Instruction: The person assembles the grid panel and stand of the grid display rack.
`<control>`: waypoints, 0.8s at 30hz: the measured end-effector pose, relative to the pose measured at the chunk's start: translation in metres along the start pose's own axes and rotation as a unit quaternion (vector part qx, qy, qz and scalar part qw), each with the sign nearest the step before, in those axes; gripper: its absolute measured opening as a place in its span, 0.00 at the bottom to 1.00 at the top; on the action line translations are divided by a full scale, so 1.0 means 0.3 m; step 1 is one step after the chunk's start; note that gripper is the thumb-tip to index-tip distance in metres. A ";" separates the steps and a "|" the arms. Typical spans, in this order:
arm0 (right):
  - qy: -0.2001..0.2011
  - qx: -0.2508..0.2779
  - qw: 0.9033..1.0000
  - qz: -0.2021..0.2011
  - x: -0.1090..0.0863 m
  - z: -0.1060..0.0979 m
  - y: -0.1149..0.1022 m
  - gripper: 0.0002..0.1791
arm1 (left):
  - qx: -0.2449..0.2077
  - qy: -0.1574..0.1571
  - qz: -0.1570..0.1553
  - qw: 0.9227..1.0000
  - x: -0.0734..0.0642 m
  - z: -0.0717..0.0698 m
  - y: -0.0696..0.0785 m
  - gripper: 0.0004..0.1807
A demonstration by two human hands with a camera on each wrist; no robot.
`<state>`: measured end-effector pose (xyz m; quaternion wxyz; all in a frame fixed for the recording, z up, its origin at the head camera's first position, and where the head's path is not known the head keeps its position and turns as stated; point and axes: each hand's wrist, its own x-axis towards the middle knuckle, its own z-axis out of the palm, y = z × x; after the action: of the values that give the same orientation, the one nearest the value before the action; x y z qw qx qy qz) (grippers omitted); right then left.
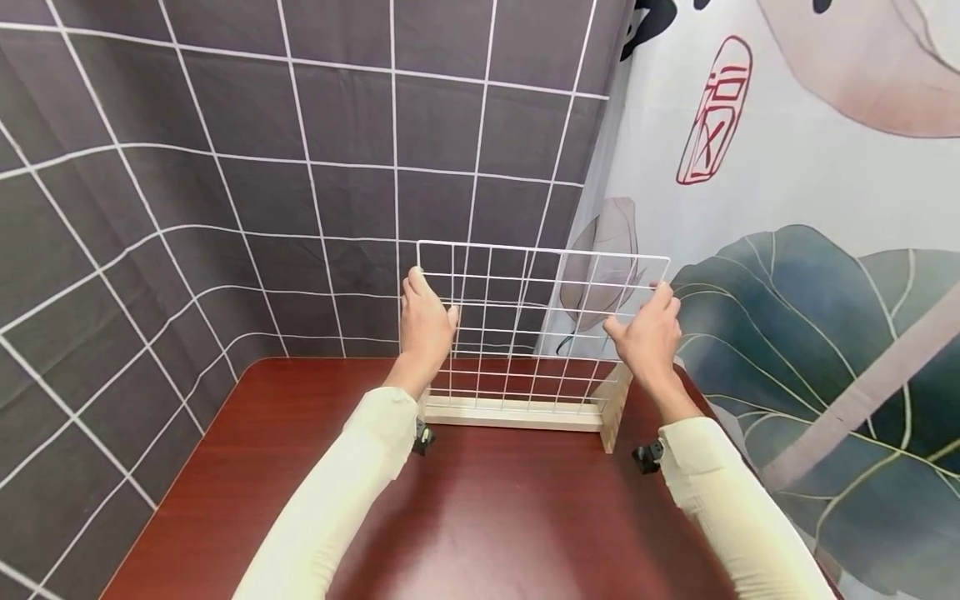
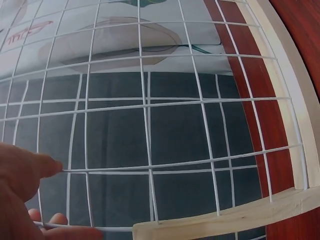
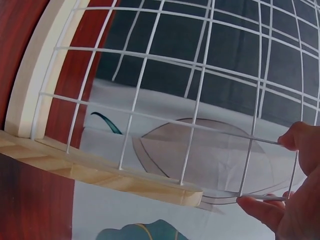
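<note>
A white wire grid panel stands upright in a pale wooden base on the table. At the panel's left edge, my left hand grips the side wire, thumb toward the middle. My right hand holds the opposite side wire at about the same height. In the left wrist view, a wooden end piece lies along the panel's lower side edge, below the left hand's fingers. The right wrist view shows the other wooden end piece with wires close against it. Some fingertips are hidden behind the panel.
The base stands on a dark red table near its back edge. A dark grey curtain with white lines hangs behind and to the left. A white curtain with painted leaves hangs at the right. A small black camera sits at the right wrist.
</note>
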<state>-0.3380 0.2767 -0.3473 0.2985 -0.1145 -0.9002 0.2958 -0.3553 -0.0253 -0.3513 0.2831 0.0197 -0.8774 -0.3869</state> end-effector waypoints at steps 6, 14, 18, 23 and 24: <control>0.000 0.002 1.000 -0.005 0.000 -0.019 0.021 0.45 | -0.008 -0.007 -0.012 1.000 -0.013 0.022 0.016 0.45; 0.002 0.026 0.999 -0.023 0.011 0.000 0.030 0.44 | 0.009 -0.010 -0.005 1.000 0.001 0.015 -0.007 0.46; -0.001 0.042 0.999 -0.029 0.005 0.005 0.037 0.45 | 0.018 -0.036 0.006 0.999 0.002 -0.005 -0.033 0.49; -0.030 0.046 0.996 -0.063 -0.002 -0.009 0.064 0.44 | 0.030 -0.068 0.041 0.996 -0.001 -0.048 -0.101 0.49; -0.039 0.045 0.995 -0.075 -0.002 -0.012 0.075 0.41 | 0.031 -0.074 0.047 0.996 -0.001 -0.060 -0.116 0.48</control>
<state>-0.3348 0.2960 -0.3587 0.2892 -0.0215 -0.9029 0.3172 -0.3524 -0.0616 -0.3658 0.2343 -0.0416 -0.9073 -0.3466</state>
